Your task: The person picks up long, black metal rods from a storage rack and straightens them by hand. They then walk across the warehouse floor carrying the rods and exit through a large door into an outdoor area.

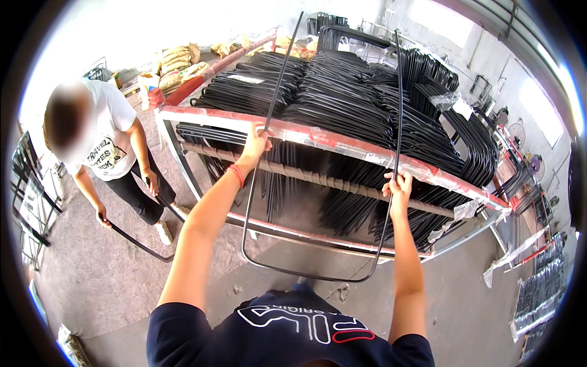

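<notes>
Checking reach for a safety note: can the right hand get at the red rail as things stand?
Probably yes: the right hand is close to the red rail and nothing seems to block it, though it holds the black frame and would likely need to let go first.

The person wears a navy T-shirt (275, 348) with short sleeves (177, 333), large white-outlined lettering (260, 316) across the front (its right end picks up a red outline (353, 336)), and a red cord bracelet (237, 175) around the left wrist (246, 161).

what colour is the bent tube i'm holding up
Black; the tube shows best in the head view.
</notes>
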### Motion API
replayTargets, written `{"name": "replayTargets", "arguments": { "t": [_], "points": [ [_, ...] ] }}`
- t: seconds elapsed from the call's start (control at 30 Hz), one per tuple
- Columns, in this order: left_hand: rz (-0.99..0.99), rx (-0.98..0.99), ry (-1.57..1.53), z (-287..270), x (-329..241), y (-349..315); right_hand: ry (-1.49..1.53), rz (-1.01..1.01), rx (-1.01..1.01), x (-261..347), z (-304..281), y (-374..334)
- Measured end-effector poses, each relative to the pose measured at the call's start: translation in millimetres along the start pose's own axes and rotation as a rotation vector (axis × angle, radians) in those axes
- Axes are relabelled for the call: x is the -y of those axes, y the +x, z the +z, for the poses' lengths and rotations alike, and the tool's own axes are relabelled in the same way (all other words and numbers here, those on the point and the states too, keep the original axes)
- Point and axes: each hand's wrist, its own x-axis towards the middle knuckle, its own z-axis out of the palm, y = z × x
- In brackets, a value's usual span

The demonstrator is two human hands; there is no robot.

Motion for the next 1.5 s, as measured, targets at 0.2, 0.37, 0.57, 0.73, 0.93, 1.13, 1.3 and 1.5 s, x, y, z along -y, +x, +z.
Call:
{"name": "replayTargets", "arguments": {
  "t": [0.2,0.37,0.57,0.73,0.93,1.13,1.3,1.5],
  "points": [
    [0.131,-0.002,-0.081,-4.8,32.3,-17.3,0.028,0.023,-0.124,-34.9,-0.3,-27.3],
    [0.152,-0.026,-0.120,-12.2,63.2,-34.0,0.065,0.104,-0.166,-60.1,-6.6,-44.6],
    [0.017,-0.125,-0.151,0.5,103.1,-56.3,0.054,0.185,-0.207,-90.2,-31.8,-71.2],
    [-0.041,-0.214,-0.135,4.4,137.8,-76.5,0.106,0.265,-0.238,-122.8,-48.8,-96.2],
    [-0.083,-0.276,-0.184,7.2,169.5,-97.3,0.160,0.335,-0.276,-157.4,-64.2,-125.8],
    [-0.145,-0.350,-0.189,1.4,202.1,-116.1,0.143,0.393,-0.313,-176.8,-69.5,-143.8],
    [-0.122,-0.342,-0.136,-8.4,227.4,-123.6,0.120,0.374,-0.282,-192.2,-76.8,-155.5],
    [-0.148,-0.333,-0.097,-4.9,234.8,-132.2,0.076,0.418,-0.265,-214.5,-93.9,-175.3]
  ]
}}
